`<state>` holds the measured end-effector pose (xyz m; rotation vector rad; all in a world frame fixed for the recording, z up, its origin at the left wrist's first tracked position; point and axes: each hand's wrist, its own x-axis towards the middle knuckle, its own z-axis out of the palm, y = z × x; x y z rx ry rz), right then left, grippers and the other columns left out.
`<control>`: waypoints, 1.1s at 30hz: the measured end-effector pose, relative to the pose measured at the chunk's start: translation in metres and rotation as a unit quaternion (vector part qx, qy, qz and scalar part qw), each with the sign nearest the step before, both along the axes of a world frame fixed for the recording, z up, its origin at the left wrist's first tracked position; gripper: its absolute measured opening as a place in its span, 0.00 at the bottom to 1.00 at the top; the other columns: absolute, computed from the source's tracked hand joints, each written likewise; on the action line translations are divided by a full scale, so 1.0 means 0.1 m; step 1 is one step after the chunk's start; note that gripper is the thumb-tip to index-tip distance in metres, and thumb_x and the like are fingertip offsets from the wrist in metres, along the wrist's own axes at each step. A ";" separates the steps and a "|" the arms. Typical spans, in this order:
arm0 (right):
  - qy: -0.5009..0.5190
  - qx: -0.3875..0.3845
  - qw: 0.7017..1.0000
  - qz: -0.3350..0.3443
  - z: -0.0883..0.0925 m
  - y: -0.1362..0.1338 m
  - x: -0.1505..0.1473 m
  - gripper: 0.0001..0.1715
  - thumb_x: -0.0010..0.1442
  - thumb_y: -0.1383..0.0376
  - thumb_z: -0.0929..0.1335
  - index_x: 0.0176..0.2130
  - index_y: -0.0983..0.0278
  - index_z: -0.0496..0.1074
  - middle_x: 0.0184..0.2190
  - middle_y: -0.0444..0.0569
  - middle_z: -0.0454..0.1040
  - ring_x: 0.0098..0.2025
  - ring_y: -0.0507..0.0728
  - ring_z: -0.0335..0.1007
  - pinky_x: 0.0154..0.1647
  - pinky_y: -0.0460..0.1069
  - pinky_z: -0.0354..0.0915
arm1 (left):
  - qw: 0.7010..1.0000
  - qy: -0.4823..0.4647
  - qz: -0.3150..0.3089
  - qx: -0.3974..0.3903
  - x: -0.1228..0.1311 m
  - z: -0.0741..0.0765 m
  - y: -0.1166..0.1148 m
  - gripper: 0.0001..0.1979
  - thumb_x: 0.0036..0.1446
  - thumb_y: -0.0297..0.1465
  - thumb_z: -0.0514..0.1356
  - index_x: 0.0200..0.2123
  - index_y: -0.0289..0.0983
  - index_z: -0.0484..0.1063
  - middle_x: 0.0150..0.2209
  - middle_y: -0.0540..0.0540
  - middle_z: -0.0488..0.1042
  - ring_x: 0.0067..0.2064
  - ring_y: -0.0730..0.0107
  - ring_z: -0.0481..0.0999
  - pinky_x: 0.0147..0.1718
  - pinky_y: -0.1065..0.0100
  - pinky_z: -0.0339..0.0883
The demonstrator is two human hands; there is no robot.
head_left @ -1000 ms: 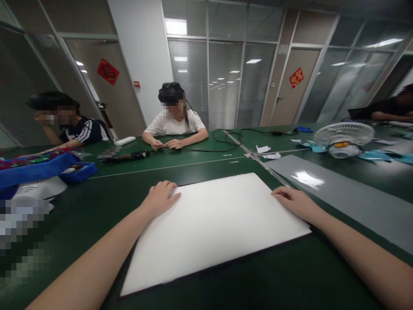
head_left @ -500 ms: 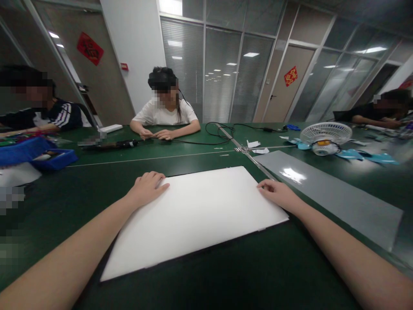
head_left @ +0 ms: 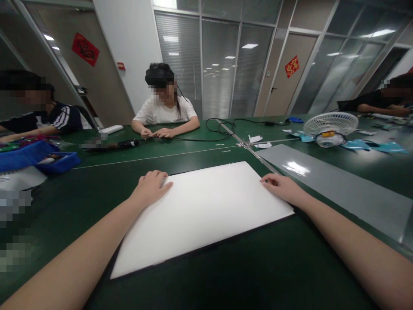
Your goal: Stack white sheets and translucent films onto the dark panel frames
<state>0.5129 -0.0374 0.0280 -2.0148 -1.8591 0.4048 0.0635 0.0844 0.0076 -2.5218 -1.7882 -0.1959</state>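
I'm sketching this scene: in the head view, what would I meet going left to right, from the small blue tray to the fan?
Small blue tray, left hand, white sheet, right hand, fan.

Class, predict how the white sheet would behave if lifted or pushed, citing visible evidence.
The white sheet is probably light for its size, since its edges look thin. It may slide when pushed, as it lies flat on a smooth-looking green table. It seems unlikely to roll: no curl shows between the left hand and right hand.
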 end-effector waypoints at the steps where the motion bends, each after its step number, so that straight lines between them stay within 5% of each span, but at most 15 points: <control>1: 0.005 0.001 1.000 -0.002 -0.01 0.00 0.01 0.20 0.58 0.53 0.62 0.42 0.59 0.75 0.28 0.45 0.71 0.32 0.56 0.67 0.32 0.50 0.61 | 1.000 0.000 0.000 0.000 0.00 0.00 0.00 0.28 0.58 0.50 0.45 0.51 0.39 0.69 0.53 0.38 0.69 0.55 0.48 0.64 0.51 0.50 0.57; 10: 0.045 0.003 0.999 -0.008 0.00 0.06 0.06 0.20 0.59 0.52 0.62 0.42 0.60 0.75 0.34 0.47 0.76 0.35 0.56 0.69 0.35 0.50 0.63 | 1.000 -0.005 -0.008 -0.003 -0.01 -0.01 0.01 0.27 0.58 0.50 0.45 0.50 0.39 0.68 0.53 0.38 0.69 0.55 0.48 0.64 0.51 0.50 0.57; 17: -0.029 0.095 0.994 0.040 0.15 0.69 0.16 0.21 0.60 0.54 0.61 0.46 0.62 0.73 0.35 0.48 0.75 0.36 0.57 0.70 0.38 0.51 0.65 | 0.999 -0.032 -0.012 -0.003 -0.03 0.01 -0.02 0.26 0.58 0.50 0.47 0.50 0.40 0.69 0.53 0.39 0.69 0.55 0.50 0.65 0.50 0.52 0.57; 23: -0.007 0.162 0.984 0.078 -0.22 1.18 0.13 0.25 0.61 0.52 0.60 0.50 0.62 0.70 0.52 0.54 0.72 0.55 0.61 0.67 0.56 0.57 0.62 | 0.998 -0.058 -0.013 0.008 -0.04 0.03 -0.06 0.23 0.58 0.48 0.50 0.49 0.40 0.70 0.51 0.39 0.70 0.54 0.51 0.65 0.50 0.53 0.57; 27: -0.045 0.127 0.986 0.099 -0.44 1.22 0.12 0.29 0.62 0.51 0.59 0.54 0.64 0.69 0.56 0.55 0.70 0.59 0.62 0.64 0.62 0.58 0.56 | 0.998 -0.064 -0.012 0.009 -0.04 0.04 -0.08 0.23 0.58 0.47 0.50 0.49 0.41 0.70 0.52 0.40 0.70 0.54 0.51 0.65 0.50 0.54 0.57; 33: -0.071 0.103 0.988 0.088 -0.49 1.22 0.17 0.31 0.61 0.51 0.60 0.58 0.62 0.67 0.59 0.52 0.68 0.61 0.61 0.62 0.64 0.57 0.55 | 0.998 -0.059 -0.003 0.001 -0.03 0.03 -0.09 0.24 0.58 0.48 0.50 0.51 0.41 0.69 0.52 0.39 0.69 0.55 0.51 0.64 0.51 0.53 0.55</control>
